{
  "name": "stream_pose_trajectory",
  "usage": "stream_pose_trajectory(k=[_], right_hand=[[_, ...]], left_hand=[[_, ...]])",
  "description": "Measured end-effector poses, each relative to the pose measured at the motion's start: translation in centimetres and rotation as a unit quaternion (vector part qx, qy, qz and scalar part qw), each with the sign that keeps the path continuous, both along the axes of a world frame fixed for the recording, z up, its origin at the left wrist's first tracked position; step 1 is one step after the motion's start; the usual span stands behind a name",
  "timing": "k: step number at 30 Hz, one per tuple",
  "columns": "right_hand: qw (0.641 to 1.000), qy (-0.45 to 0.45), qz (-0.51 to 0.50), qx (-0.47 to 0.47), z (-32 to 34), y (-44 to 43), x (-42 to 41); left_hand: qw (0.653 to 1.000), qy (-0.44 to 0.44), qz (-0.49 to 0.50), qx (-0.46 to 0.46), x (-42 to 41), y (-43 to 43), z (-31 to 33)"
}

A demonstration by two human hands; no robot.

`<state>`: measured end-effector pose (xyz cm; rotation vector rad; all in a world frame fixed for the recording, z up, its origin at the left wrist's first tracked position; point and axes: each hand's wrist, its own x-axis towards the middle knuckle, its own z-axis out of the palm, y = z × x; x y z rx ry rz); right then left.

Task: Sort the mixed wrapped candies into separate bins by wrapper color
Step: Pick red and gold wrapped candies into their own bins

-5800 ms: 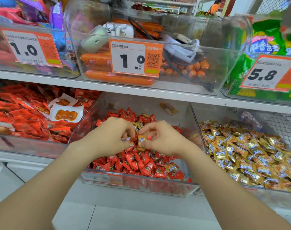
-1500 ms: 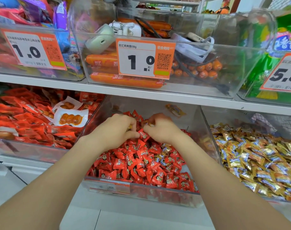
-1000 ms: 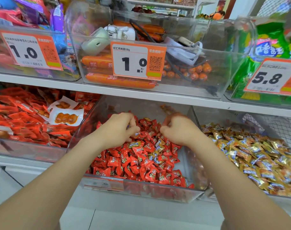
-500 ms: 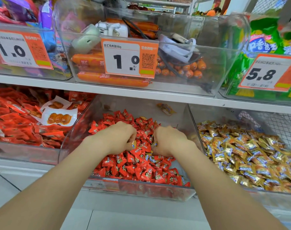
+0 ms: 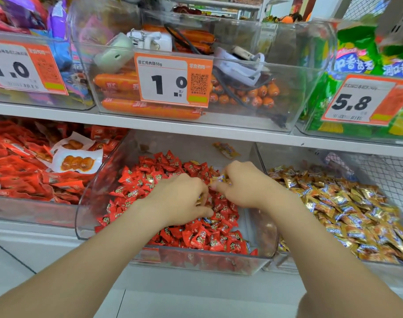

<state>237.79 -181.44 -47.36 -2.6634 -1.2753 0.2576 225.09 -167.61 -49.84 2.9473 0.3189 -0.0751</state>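
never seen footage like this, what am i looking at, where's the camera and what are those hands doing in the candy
There is no machine here: a person wears one camera on the head, looking forward and down, so you see their own two bare arms reaching to a shop shelf. The left hand and right hand are both in the middle clear bin, over a pile of red candies with a few gold ones mixed in. The right hand pinches a gold candy at its fingertips. The left hand's fingers curl down into the pile; whether they grip anything is unclear. The right bin holds the gold candies, likely where that piece belongs. Above, an upper bin holds orange sausages behind a price tag.
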Motion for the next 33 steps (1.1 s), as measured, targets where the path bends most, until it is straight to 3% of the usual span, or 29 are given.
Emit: stream_pose_trajectory(k=[3, 10, 17, 21, 26, 29, 33], right_hand=[[0.998, -0.050, 0.026, 0.029, 0.5, -0.9, -0.4], [0.983, -0.087, -0.007, 0.159, 0.9, -2.5, -0.7], [0.982, -0.050, -0.007, 0.183, 0.7, -3.5, -1.2], [0.973, -0.027, -0.027, 0.226, 1.2, -3.6, -1.6], [0.981, -0.048, -0.031, 0.186, 0.4, -2.6, -2.0], [0.992, -0.070, -0.018, 0.104, -0.2, -1.7, -2.3], [0.999, -0.009, 0.042, 0.027, -1.9, -0.1, -2.8]], left_hand=[[0.996, 0.051, 0.004, 0.071, 1.0, -0.7, -0.6], [0.986, 0.150, -0.057, 0.047, 2.7, -0.9, -0.9], [0.995, 0.086, -0.031, 0.040, 3.0, 0.3, -1.5], [0.997, 0.030, -0.029, -0.066, 2.1, 1.9, -1.7], [0.979, -0.094, -0.007, -0.179, -0.2, 4.3, -0.5], [0.978, -0.107, 0.012, -0.177, -1.6, 5.3, -0.3], [0.980, -0.103, 0.018, -0.171, -2.3, 5.1, -0.3]])
